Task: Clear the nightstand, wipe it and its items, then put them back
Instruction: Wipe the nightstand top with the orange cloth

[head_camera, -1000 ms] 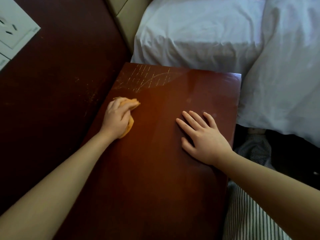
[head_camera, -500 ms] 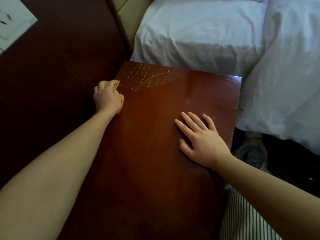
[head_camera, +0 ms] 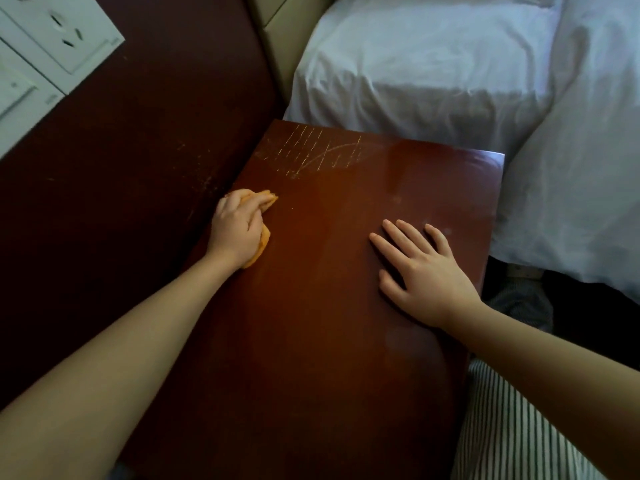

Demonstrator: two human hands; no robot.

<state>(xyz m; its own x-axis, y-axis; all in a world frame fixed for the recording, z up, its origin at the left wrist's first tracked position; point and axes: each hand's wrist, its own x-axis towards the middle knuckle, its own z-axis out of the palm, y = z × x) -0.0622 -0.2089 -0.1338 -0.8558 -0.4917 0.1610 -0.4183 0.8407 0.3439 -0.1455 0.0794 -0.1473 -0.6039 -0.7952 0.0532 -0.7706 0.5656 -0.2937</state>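
1. Along the left edge of the glossy reddish-brown wooden nightstand top (head_camera: pixel 329 306), the left hand (head_camera: pixel 237 230) curls its fingers round a bunched orange cloth (head_camera: pixel 266 237) and presses it down.
2. Wiping the bare top is the step in hand, I judge. Next come strokes toward the pale scratches (head_camera: pixel 311 150).
3. Its long axis runs from the person toward the white bedding (head_camera: pixel 415 64).
4. The right hand (head_camera: pixel 426 271) lies flat on the top, fingers spread and holding nothing.

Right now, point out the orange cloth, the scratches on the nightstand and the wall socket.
orange cloth (head_camera: pixel 264 241): head view, on its lower exposed fold.
scratches (head_camera: pixel 318 150): head view, middle of the scratched patch.
wall socket (head_camera: pixel 65 29): head view, white faceplate between slots.
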